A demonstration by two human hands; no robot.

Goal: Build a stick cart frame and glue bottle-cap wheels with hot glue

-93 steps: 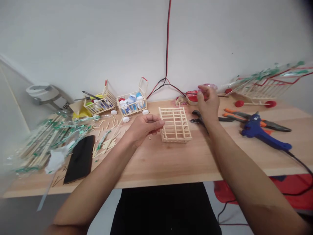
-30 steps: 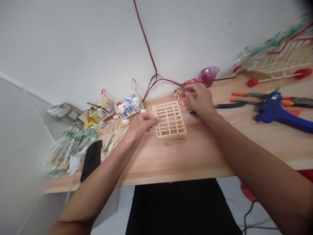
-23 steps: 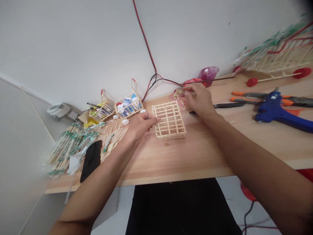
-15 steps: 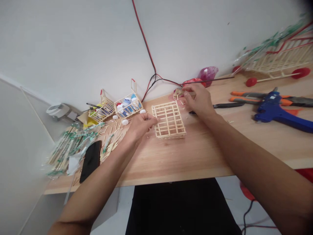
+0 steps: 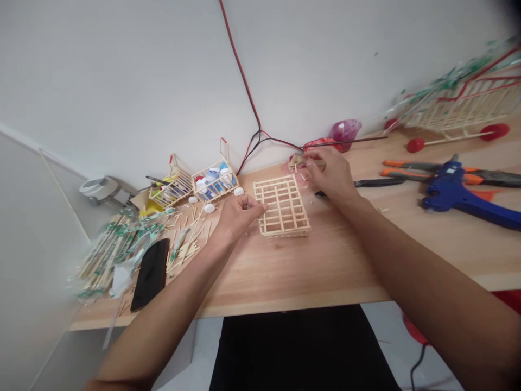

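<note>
Stick crate [image 5: 281,205] lies mid-table [image 5: 325,260]. Left hand [image 5: 238,214], fingers curled closed, touches the crate's left rail; whether it actually grips the rail cannot be told. Right hand [image 5: 331,174], fingertips pinched together, rests at stick offcuts [image 5: 296,160] just behind the crate. Glue gun [image 5: 451,190] lies well apart, to the right.
</note>
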